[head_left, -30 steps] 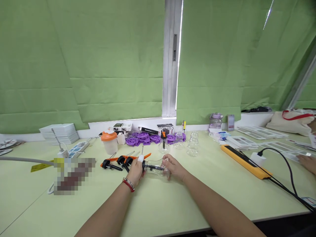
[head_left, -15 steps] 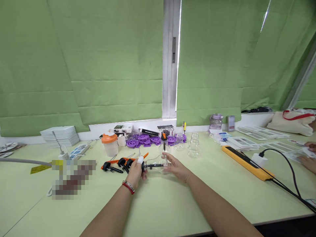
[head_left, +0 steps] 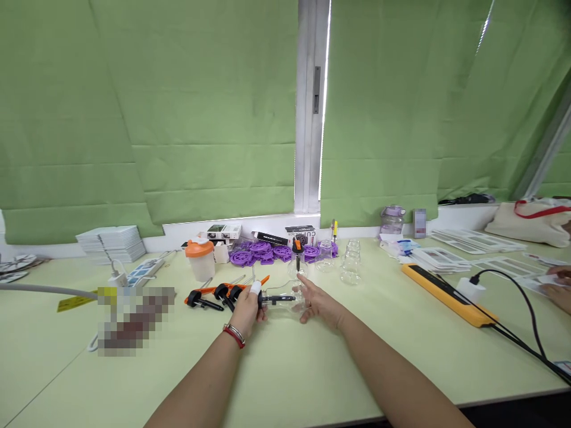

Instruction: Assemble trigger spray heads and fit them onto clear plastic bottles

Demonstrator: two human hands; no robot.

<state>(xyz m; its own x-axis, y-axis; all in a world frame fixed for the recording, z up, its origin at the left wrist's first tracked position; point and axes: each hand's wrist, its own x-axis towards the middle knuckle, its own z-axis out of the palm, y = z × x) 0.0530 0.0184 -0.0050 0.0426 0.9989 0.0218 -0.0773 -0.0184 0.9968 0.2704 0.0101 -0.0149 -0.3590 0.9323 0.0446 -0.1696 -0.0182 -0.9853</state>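
A clear bottle (head_left: 288,291) lies sideways above the table, with a black rod (head_left: 281,298) inside it. My left hand (head_left: 247,306), its thumb wrapped in white, is closed around the black cap at the bottle's neck. At the wide base, my right hand (head_left: 322,304) has its fingers spread apart; whether they touch the base I cannot tell. Left of the bottle lie several black caps (head_left: 195,298) with rods and orange handles. Just behind it stands another clear bottle (head_left: 294,268) with a black and orange top.
Clear bottles (head_left: 350,270) stand near purple plastic parts (head_left: 256,252) at the back. An orange-lidded cup (head_left: 200,261) is at left. To the right lie an orange power strip (head_left: 446,294) with cables and stacked white sheets (head_left: 439,260). Another person's hand (head_left: 559,294) shows at the right edge.
The fingers of my right hand have spread wider around the bottle's base. My left hand keeps its hold on the cap, and the view has shifted slightly.
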